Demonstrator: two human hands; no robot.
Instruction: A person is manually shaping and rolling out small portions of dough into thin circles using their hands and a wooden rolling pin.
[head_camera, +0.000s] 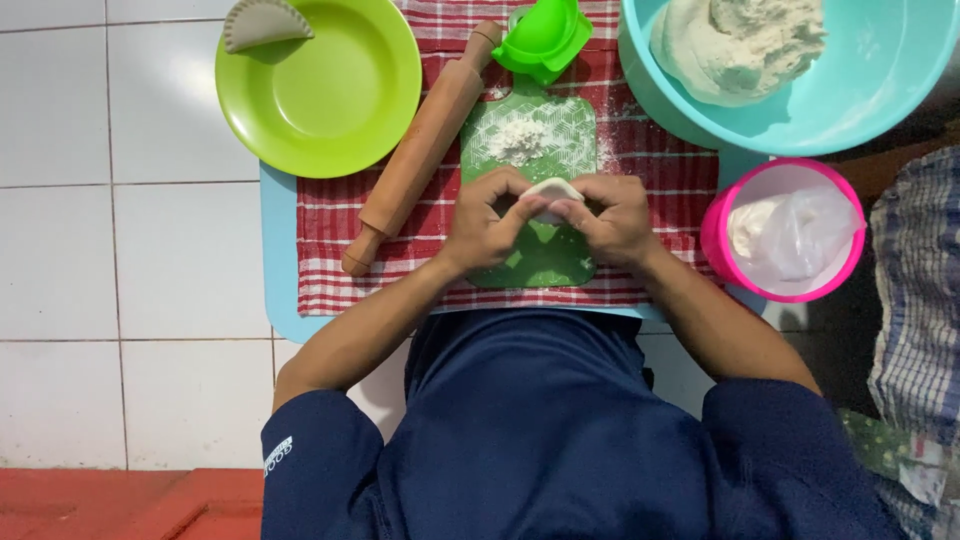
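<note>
1. Head view, centre of the frame: my left hand (487, 225) and my right hand (612, 218) meet over the green cutting board (545, 255). Between them I pinch a small white piece of dough (551, 190), fingers of both hands curled closed around its edges.
2. The dough sits just above the middle of the board, held off its surface as far as I can tell. A dusting of flour (517, 138) lies on the board's upper part.
3. Left of the board a wooden rolling pin (420, 150) lies slanted on the red checked cloth (670, 180).
4. Upper left: a green plate (330, 110) with one folded dumpling (262, 24) on its rim.
5. Top centre: a green dumpling press (543, 38).
6. Upper right: a turquoise bowl (880, 90) holding a dough mass (735, 45).
7. Right: a pink container (715, 235) with a plastic bag inside.
</note>
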